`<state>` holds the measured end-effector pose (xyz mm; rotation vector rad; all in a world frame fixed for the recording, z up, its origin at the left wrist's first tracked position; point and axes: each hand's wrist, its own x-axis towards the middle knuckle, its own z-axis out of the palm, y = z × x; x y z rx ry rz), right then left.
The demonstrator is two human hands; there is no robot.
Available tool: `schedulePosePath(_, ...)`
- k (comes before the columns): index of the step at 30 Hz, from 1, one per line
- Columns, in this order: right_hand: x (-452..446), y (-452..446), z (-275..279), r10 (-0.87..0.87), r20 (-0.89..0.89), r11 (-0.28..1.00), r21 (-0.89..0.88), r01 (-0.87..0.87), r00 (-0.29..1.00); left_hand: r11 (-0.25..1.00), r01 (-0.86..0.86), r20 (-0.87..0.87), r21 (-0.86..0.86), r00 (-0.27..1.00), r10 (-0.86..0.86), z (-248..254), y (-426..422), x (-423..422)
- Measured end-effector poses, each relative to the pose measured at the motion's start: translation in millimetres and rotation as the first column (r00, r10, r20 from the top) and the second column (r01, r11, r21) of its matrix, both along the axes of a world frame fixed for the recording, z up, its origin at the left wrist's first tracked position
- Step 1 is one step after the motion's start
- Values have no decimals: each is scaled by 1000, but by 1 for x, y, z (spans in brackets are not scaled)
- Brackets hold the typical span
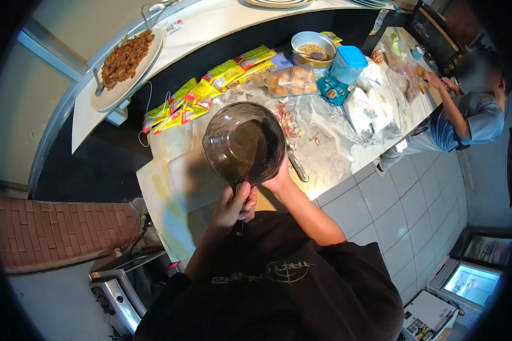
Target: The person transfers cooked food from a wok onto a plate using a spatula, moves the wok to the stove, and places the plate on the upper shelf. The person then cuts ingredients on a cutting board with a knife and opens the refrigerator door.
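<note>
A dark, see-through glass saucepan point(242, 133) with a small pouring lip is held up over the table in front of my chest. My left hand point(236, 203) is closed around its handle, thumb on top. Against the pan's lower right side rests my right hand point(277, 177), gripping the edge, with most of its fingers hidden behind the pan. Just right of it, a knife point(297, 165) with a dark handle lies on the table. Small reddish onion pieces point(290, 124) are scattered beyond the knife.
Yellow sachets point(202, 91), a clear box of brown round items point(292, 80), a metal bowl with a spoon point(314, 50) and a blue-lidded container point(349, 63) line the table's far side. A plate of cooked food point(111, 96) sits on the raised counter. Another person point(466, 113) works at the right.
</note>
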<state>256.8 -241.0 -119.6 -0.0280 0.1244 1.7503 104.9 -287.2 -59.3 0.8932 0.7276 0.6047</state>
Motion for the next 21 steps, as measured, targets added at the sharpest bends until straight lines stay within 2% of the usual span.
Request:
schedulePosePath(1,-3,-1,-2,-1,1,1000,-5,1,1000,1000,-15,8,-6,1000,15,-1,0,0)
schedulePosePath(3,-7,0,-11,105,-48,991,87,-101,993,1000,-18,14,1,1000,18,-3,2,-2)
schedulePosePath(6,-16,-2,-24,157,-94,985,93,-148,983,999,-36,8,-21,999,36,-3,3,-7)
schedulePosePath(10,-6,11,-13,180,-31,982,65,-177,983,999,-34,-33,0,999,34,6,0,-10)
schedulePosePath(13,4,29,-6,216,40,974,52,-218,975,999,-42,-24,-26,999,41,17,-9,-9)
schedulePosePath(15,7,43,-5,208,176,977,19,-214,962,1000,-19,-11,-24,1000,18,17,-10,-10)
schedulePosePath(17,12,43,-1,194,174,974,86,-211,965,1000,4,0,-24,1000,-4,17,-9,-10)
schedulePosePath(19,2,51,-21,13,413,944,295,-147,911,999,-32,22,-42,999,33,20,-8,-10)
schedulePosePath(20,-8,51,-27,157,103,930,318,-182,982,999,-27,20,-42,999,28,18,-5,-12)
schedulePosePath(21,-16,48,-25,151,103,931,319,-176,983,999,-47,12,-19,999,47,14,-2,-15)
